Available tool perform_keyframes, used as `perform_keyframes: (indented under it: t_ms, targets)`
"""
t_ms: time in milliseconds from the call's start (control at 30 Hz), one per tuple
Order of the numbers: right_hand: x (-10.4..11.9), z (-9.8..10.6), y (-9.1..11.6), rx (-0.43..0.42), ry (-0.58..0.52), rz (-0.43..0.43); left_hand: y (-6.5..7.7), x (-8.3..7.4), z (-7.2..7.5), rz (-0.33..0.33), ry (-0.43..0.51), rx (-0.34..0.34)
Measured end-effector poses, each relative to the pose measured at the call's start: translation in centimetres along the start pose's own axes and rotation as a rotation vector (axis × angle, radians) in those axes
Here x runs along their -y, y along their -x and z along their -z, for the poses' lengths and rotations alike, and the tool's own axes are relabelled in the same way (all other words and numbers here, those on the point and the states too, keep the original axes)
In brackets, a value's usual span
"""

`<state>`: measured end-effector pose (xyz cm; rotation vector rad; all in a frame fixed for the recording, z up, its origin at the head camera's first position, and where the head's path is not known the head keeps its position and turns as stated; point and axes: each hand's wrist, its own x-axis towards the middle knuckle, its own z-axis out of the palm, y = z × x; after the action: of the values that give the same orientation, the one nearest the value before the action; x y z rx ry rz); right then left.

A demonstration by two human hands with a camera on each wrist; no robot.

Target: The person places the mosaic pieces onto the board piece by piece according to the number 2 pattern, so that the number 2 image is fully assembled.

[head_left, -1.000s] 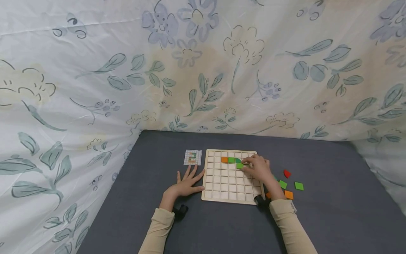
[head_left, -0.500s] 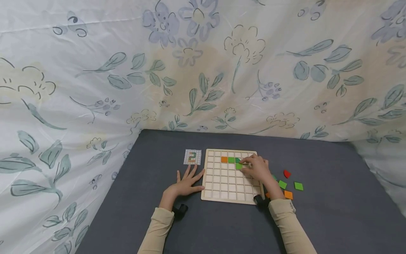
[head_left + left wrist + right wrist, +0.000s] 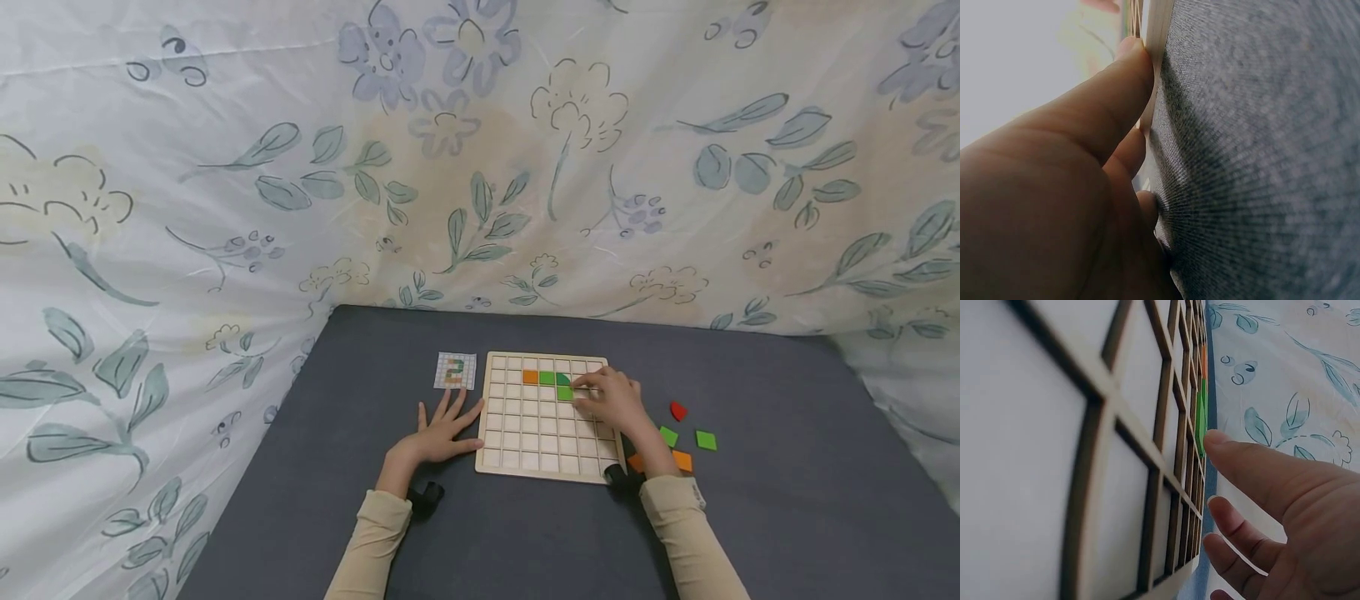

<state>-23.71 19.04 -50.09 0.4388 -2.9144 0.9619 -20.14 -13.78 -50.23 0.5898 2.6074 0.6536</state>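
A wooden grid board (image 3: 531, 437) lies on the dark cloth. In its upper part sit an orange square tile (image 3: 531, 377), a green square tile (image 3: 547, 378), a dark green tile (image 3: 563, 379) with a curved edge and, below that one, another green square tile (image 3: 565, 393). My right hand (image 3: 613, 400) hovers over the board just right of these tiles; its thumb and fingers are apart, with nothing seen between them in the right wrist view. My left hand (image 3: 438, 433) lies spread, its thumb and index fingertip touching the board's left edge.
A small pattern card (image 3: 455, 372) lies beyond my left fingertips. Right of the board are a red piece (image 3: 678, 410), loose green tiles (image 3: 706, 440) and orange tiles (image 3: 682, 461), partly behind my right forearm. A floral curtain (image 3: 480, 167) hangs behind the table.
The lower green square has shifted slightly left into line with its cell. My right fingers have let go of it and drawn back a little to the right. My left hand stays put.
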Motion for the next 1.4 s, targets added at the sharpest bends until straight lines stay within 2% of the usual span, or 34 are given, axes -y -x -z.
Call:
perform_keyframes:
  t_ms: [400,867,1233,1400]
  targets:
    - [-1.2,0.8,0.9,-0.037,0.025,0.025,-0.2,0.3,-0.1,0.003,-0.010,0.002]
    - [-2.2,1.7,1.7,-0.038,0.054,-0.006,-0.3,0.4,-0.1,0.007,-0.006,0.009]
    - [-2.8,2.9,2.4,-0.038,0.029,-0.027,-0.2,0.3,0.0,0.007,-0.015,0.016]
    - [-3.0,3.3,2.9,-0.039,0.025,-0.048,0.0,0.3,0.1,-0.015,0.034,0.022]
